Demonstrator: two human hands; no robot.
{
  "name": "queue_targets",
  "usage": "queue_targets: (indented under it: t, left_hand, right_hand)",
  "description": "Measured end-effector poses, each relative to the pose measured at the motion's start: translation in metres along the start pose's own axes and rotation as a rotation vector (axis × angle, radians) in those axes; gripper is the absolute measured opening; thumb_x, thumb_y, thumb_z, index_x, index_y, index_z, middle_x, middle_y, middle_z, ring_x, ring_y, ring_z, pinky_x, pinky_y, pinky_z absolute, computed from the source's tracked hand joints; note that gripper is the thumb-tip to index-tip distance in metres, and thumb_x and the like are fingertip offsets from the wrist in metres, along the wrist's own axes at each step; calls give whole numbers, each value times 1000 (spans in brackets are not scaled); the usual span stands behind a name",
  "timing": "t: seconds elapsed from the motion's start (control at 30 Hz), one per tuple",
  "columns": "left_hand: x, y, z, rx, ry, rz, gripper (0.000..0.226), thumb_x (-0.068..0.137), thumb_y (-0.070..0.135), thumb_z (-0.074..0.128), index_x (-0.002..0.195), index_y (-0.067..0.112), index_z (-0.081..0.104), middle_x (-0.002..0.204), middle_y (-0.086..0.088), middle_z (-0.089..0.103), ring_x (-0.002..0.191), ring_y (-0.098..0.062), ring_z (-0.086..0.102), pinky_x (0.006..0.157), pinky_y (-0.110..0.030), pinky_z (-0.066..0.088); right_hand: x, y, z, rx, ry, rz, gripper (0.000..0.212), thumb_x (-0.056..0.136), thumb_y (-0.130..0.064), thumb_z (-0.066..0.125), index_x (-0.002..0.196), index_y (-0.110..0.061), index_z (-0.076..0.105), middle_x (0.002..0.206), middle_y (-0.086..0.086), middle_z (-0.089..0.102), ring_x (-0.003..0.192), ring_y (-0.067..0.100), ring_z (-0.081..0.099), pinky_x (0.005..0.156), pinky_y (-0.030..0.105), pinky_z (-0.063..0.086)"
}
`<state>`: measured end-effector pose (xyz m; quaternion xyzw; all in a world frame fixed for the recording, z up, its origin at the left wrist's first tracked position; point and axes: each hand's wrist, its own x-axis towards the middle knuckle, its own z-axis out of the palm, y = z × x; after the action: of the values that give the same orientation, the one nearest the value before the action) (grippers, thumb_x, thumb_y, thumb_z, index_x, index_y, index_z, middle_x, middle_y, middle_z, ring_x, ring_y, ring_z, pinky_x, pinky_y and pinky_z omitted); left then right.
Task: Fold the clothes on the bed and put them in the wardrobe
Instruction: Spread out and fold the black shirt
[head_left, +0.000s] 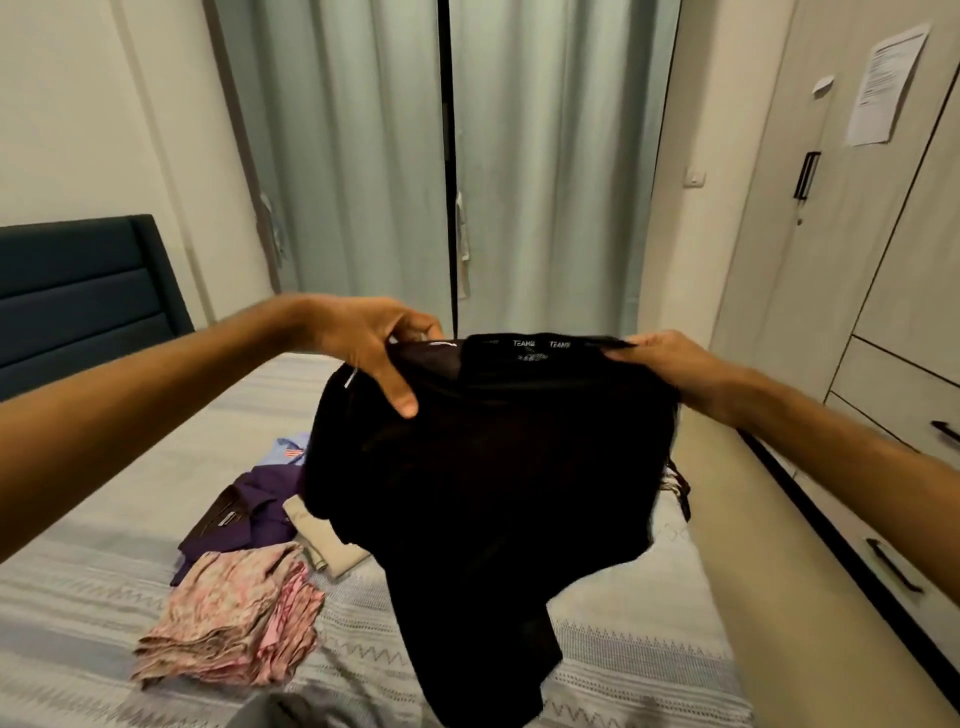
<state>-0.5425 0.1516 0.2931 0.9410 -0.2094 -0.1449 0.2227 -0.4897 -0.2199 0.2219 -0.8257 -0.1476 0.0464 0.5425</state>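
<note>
The black T-shirt (483, 467) hangs toward six o'clock above the bed (623, 654) from both grips, left hand (363, 343) and right hand (670, 358) each pinching a shoulder (collar edge running nine-to-three), so neither hand is nearer.

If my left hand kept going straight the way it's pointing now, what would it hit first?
The left hand points right, along the top edge of the black shirt it holds. Going on that way, it would likely meet the right hand, gripping the same edge, first. Depth is hard to judge here.
</note>
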Motion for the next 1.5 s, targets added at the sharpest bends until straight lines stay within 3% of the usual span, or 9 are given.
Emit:
queue_targets:
  t: [0.13, 0.27, 0.43, 0.67, 0.77, 1.0, 1.13, 1.4, 1.5]
  left_hand:
    - [3, -12, 13, -109, 64, 95, 15, 88, 14, 81, 101, 16, 75, 92, 0, 78, 86, -15, 75, 74, -24, 56]
    - [6, -11, 17, -216, 281, 202, 32, 94, 37, 72, 91, 5, 72, 77, -13, 61, 76, -17, 60, 71, -29, 45]
    - [15, -6, 15, -168, 587, 306, 41, 97, 48, 69, 87, 9, 73, 75, -16, 66, 69, -19, 57, 69, -33, 43]
    - [65, 15, 24, -382, 1049, 125, 16, 103, 40, 61, 90, 31, 64, 85, 4, 65, 75, -10, 57, 65, -23, 48]
    - [83, 28, 21, -417, 1065, 125, 17, 106, 40, 54, 90, 33, 55, 87, 9, 62, 80, -8, 57, 64, -17, 45]
    - [79, 35, -25, 283, 1047, 485, 29, 105, 46, 56, 111, 21, 69, 76, 11, 64, 68, -1, 58, 69, -20, 45]
    - [126, -6, -45, 690, 1019, 381, 41, 108, 54, 41, 122, 20, 59, 86, -23, 69, 76, -45, 65, 68, -44, 46]
    - [294, -85, -25, 799, 869, 115, 40, 110, 47, 35, 122, 12, 49, 92, -33, 68, 78, -54, 67, 60, -48, 43]
    - [337, -84, -57, 877, 900, 22, 34, 112, 32, 38, 128, 3, 48, 85, -36, 66, 73, -56, 65, 58, -49, 40]
  right_hand:
    - [-17, -35, -44, 41, -336, 173, 36, 98, -32, 70, 116, -1, 70, 101, 16, 76, 83, 25, 77, 62, 27, 62]
    - [-32, -55, -81, -158, -590, 175, 47, 90, -14, 76, 133, -3, 64, 118, 23, 70, 100, 35, 72, 75, 34, 64]
    - [-44, -57, -90, -409, -221, -18, 22, 100, -25, 63, 106, -13, 80, 103, 10, 76, 101, 23, 72, 94, 38, 54]
    - [-21, -37, -83, -490, 319, -188, 17, 104, -15, 59, 112, -17, 73, 104, 7, 68, 92, 21, 63, 72, 26, 48]
    - [-10, -39, -90, -717, 359, -135, 21, 104, -9, 55, 118, -7, 70, 107, 15, 67, 94, 30, 65, 74, 32, 49]
    - [0, -43, -130, -722, 400, -184, 18, 106, -30, 56, 97, -17, 65, 89, 7, 62, 75, 18, 55, 60, 29, 39]
    - [12, -30, -145, -483, 252, -113, 26, 93, -47, 71, 104, -24, 79, 91, -4, 76, 81, 9, 72, 73, 26, 52]
    - [156, 72, -144, -483, 373, -28, 29, 93, -45, 74, 104, -18, 80, 92, 5, 77, 88, 20, 73, 79, 31, 61]
    - [204, 77, -153, -518, 476, -67, 31, 97, -46, 68, 85, -18, 75, 70, -1, 65, 65, 14, 62, 53, 12, 47]
